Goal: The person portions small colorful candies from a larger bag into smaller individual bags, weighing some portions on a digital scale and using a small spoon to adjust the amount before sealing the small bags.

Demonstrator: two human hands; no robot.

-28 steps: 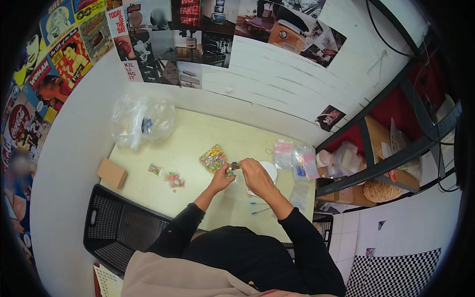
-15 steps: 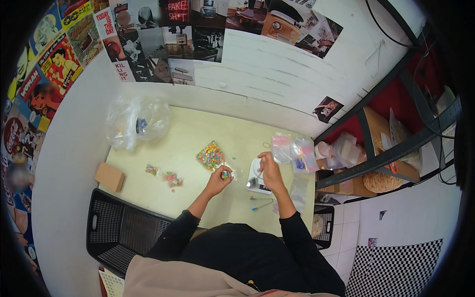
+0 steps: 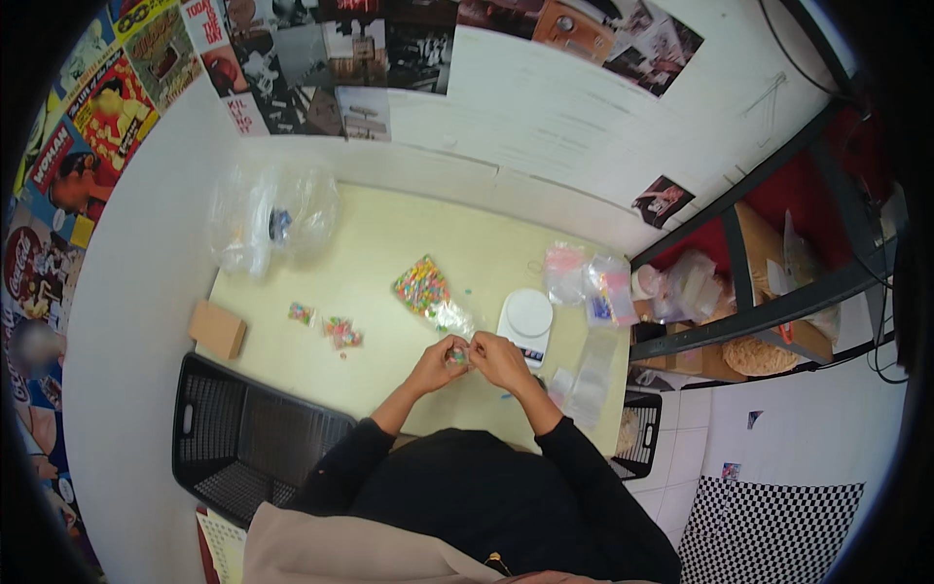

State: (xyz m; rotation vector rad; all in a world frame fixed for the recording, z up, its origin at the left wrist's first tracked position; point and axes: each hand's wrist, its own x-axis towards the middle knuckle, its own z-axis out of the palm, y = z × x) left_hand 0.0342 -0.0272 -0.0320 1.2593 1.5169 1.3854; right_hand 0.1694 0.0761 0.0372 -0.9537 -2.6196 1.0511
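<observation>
Close together above the table's near part are my two hands. My left hand (image 3: 437,367) is closed around a small clear bag (image 3: 457,359) with coloured pieces in it. The fingers of my right hand (image 3: 499,361) are pinched at the bag's upper end. Beyond them lies a larger clear bag (image 3: 422,286) of small multicoloured pieces, its loose clear end reaching toward my hands. A white kitchen scale (image 3: 528,315) with a round plate stands just beyond my right hand. Whether the pieces are sweets or beads I cannot tell.
Two small filled bags, one a pouch of coloured pieces (image 3: 342,333), lie to the left. Farther left are a brown box (image 3: 217,329), a big clear plastic bag (image 3: 274,222) and a black basket (image 3: 255,438). Flat clear bags (image 3: 590,384) lie right, beside a dark-framed shelf (image 3: 725,321).
My right hand has left the scale and come left and nearer, meeting my left hand at the small bag. My left hand has shifted slightly nearer. The whole view has tilted a little.
</observation>
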